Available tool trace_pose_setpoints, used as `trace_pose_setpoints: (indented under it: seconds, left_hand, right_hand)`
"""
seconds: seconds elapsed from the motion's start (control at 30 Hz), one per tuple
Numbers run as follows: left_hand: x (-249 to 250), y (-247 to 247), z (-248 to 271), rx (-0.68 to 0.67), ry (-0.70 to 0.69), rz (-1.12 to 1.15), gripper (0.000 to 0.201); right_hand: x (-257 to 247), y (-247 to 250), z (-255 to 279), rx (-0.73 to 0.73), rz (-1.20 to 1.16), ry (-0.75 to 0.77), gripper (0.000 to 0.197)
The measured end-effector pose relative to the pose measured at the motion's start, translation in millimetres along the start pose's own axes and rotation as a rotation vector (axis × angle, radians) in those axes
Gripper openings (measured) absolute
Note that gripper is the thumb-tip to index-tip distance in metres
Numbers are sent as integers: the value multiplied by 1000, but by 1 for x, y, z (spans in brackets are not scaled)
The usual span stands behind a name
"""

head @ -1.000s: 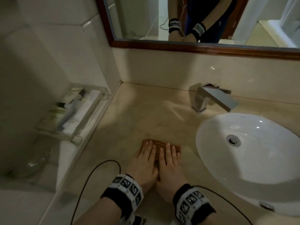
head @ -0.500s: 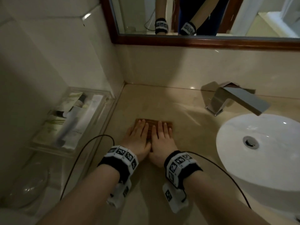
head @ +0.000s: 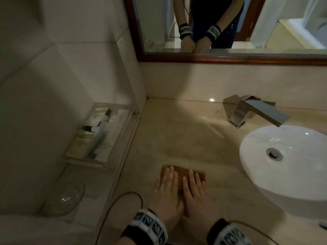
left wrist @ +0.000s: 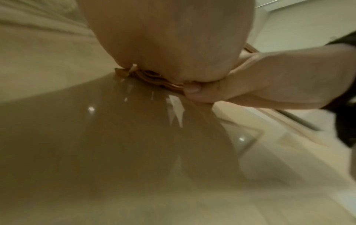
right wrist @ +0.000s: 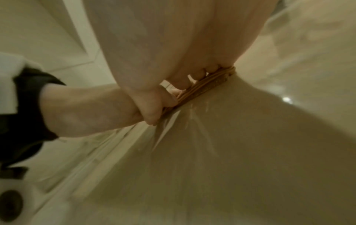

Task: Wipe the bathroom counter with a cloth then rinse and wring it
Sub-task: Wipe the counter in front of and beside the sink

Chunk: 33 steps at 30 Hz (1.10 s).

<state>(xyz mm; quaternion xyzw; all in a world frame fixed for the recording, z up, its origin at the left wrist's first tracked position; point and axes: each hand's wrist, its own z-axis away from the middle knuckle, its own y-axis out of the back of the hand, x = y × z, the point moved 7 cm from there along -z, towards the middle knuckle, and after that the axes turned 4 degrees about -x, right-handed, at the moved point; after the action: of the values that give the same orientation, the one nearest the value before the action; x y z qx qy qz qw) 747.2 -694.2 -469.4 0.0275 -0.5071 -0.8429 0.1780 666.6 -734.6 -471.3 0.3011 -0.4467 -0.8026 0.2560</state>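
Here, left hand [head: 166, 193] and right hand [head: 194, 195] lie side by side, fingers straight, pressing brown cloth [head: 182, 174] flat on beige counter [head: 177, 135]; toiletry labels in clear tray [head: 99, 161] unreadable.

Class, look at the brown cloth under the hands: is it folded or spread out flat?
Folded. The cloth shows several stacked layers at its edge beneath the right hand and left hand.

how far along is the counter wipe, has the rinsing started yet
Still wiping. Both hands, left hand and right hand, press the folded brown cloth flat on the counter, which shows wet streaks. Faucet runs no water, basin holds no cloth: rinsing and wringing remain.
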Motion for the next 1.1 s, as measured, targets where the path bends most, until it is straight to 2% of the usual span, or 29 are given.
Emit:
trace_pose_setpoints:
  seconds: [0.1, 0.17, 0.27, 0.33, 0.47, 0.57, 0.7, 0.87, 0.97, 1.03, 1.1]
  left_hand:
    - [12, -18, 8, -16, -19, -39, 72]
    - [17, -1, 2, 7, -30, 30, 81]
    - [25, 14, -31, -26, -99, -38, 87]
    - [31, 29, -60, 8, -119, -88, 91]
    - [42, 56, -115, 75, -102, -110, 74]
    - [50, 67, -132, 63, -118, -83, 73]
    - [63, 62, -119, 56, -157, -100, 73]
    - [96, 34, -74, -10, -222, -109, 73]
    - [112, 25, -52, 54, -247, -93, 76]
    - [115, 17, -53, -33, -272, -91, 74]
    - [115, 21, -63, -96, -296, -124, 73]
  right_hand:
    - [15, -39, -1, -10, -36, 57, 102]
    - [9, -9, 5, -25, -12, 83, 100]
    - [27, 20, -7, -78, -17, 10, 90]
    - [43, 39, -24, -43, 0, -36, 89]
    - [79, 66, -64, -47, 2, -101, 89]
    - [97, 77, -76, -34, -31, -102, 90]
    - [98, 74, -53, -7, -56, -104, 88]
    - [103, 47, 10, 19, -81, -182, 86]
    - [111, 23, 32, -50, -50, -217, 89]
    - [122, 10, 28, -86, -4, -214, 92]
    - [120, 30, 24, -73, -34, -173, 102]
